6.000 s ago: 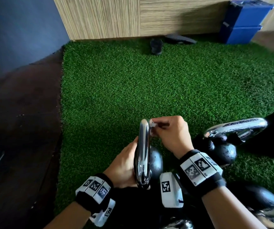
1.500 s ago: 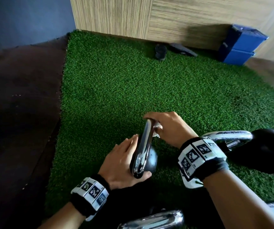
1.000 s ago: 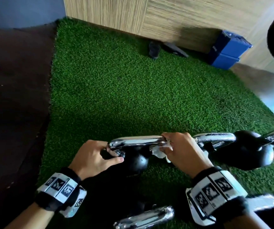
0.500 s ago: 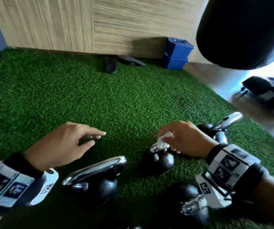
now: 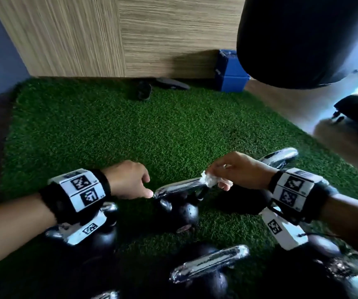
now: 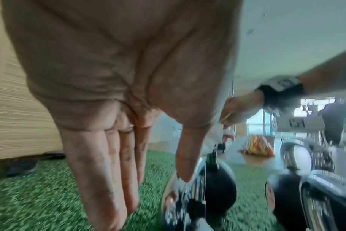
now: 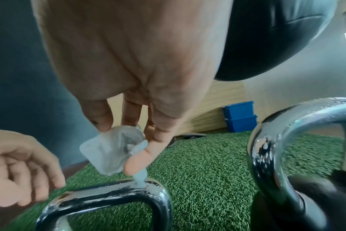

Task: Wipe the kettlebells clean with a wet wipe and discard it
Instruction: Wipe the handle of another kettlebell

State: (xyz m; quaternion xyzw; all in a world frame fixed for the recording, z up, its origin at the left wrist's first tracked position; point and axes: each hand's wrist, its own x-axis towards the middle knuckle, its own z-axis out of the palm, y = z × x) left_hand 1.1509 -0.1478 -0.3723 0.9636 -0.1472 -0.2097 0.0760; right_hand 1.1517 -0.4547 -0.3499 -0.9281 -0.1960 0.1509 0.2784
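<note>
Green artificial turf (image 5: 130, 130) covers the floor in front of a wood-grain wall, with blue bins (image 5: 229, 74) in the far corner and a black punching bag (image 5: 303, 39) hanging at upper right. Several black kettlebells with chrome handles stand on the turf; the middle kettlebell (image 5: 179, 209) sits between the two hands, upright, its handle (image 5: 178, 187) running roughly left to right. The right hand (image 5: 240, 174) pinches a crumpled wet wipe (image 5: 208, 180) between thumb and fingers (image 7: 137, 157), and the wipe's lower tip touches the handle's right end, right at the bend. The left hand (image 5: 128, 180) hovers just beside the handle's left end, fingers loosely extended and holding nothing, thumb tip at or very near the chrome; actual contact cannot be confirmed. Judging by this, the wipe would travel leftward along the bar toward the left hand, which is placed to steady the bell. Other kettlebells wait nearby, so plenty of wiping seems left.
</note>
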